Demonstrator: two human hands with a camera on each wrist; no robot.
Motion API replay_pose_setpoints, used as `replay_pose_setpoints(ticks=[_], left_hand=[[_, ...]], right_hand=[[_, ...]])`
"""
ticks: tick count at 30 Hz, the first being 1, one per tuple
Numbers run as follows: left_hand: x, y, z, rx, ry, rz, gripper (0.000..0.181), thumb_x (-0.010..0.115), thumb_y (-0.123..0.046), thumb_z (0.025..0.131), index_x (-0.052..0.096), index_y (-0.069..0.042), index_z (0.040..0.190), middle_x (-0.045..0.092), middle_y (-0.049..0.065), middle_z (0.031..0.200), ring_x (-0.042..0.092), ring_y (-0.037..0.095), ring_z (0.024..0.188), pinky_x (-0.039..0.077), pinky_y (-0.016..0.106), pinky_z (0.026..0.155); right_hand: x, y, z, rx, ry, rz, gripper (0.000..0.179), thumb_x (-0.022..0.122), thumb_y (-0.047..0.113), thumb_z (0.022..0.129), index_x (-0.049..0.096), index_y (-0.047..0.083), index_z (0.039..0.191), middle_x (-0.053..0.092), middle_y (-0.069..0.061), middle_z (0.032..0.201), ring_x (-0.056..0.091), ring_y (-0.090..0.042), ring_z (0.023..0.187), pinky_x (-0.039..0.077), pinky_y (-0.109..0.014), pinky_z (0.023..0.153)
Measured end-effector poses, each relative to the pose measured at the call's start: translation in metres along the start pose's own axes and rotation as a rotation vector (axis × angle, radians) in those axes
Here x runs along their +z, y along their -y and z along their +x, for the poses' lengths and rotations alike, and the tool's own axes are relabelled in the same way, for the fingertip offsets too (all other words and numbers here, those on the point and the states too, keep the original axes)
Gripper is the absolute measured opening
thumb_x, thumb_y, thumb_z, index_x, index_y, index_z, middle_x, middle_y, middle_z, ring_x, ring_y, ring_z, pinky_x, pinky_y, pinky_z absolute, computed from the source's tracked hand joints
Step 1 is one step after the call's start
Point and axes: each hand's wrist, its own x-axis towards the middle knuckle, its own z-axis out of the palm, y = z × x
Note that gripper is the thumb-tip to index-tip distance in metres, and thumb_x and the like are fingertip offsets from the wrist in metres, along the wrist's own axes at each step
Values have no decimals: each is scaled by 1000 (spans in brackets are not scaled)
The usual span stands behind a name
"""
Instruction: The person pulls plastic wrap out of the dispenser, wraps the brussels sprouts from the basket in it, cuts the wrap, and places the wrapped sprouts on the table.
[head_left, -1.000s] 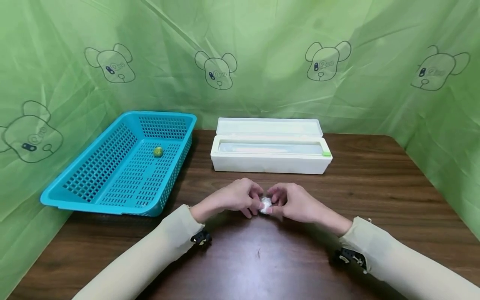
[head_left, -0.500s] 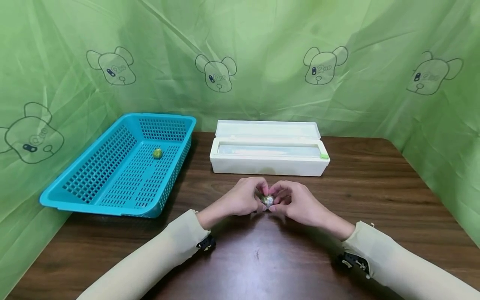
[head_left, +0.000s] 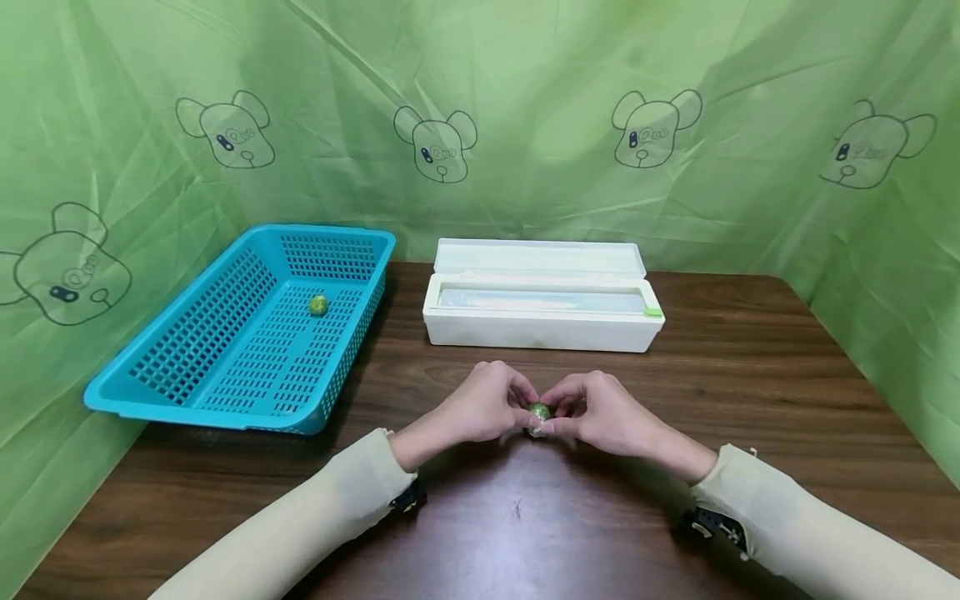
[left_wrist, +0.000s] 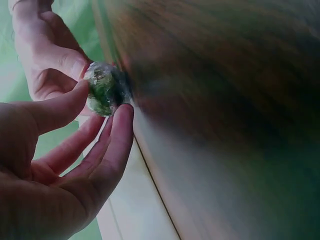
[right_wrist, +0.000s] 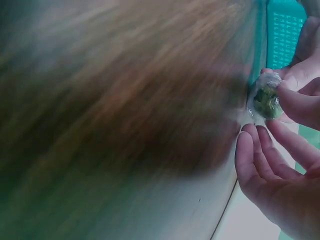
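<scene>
A small round green ball (head_left: 540,412), wrapped in clear crinkled cling film, is pinched between both hands close over the table. My left hand (head_left: 486,403) holds it from the left and my right hand (head_left: 597,413) from the right, both thumbs on the near side. In the left wrist view the wrapped ball (left_wrist: 101,94) shows green through shiny film, with the left thumb and fingertips at its side. The right wrist view has the same ball (right_wrist: 268,101) with loose film at one edge, and the right hand's lower fingers extend below it.
A blue perforated basket (head_left: 318,379) stands at the left, with another small green ball (head_left: 318,305) inside. Behind the hands lies a long white cling film dispenser (head_left: 536,331), its lid raised. Green printed curtains (head_left: 525,192) enclose the brown wooden table (head_left: 750,375).
Between the fingers the ball has turned, from a whitish film-covered side to more green showing. Both hands have shifted slightly and moved in around it; basket and dispenser stay in place.
</scene>
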Motion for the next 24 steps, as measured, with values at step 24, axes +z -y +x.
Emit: replay_pose_setpoints(ticks=[24], left_hand=[[-2, 0, 0, -39, 10, -24, 18, 92, -9, 82, 79, -8, 94, 72, -7, 79, 68, 9, 75, 56, 25, 72]], right_hand=[[9, -1, -5, -32, -51, -11, 43, 95, 17, 80, 79, 4, 117, 75, 3, 91, 69, -14, 75, 56, -27, 63]])
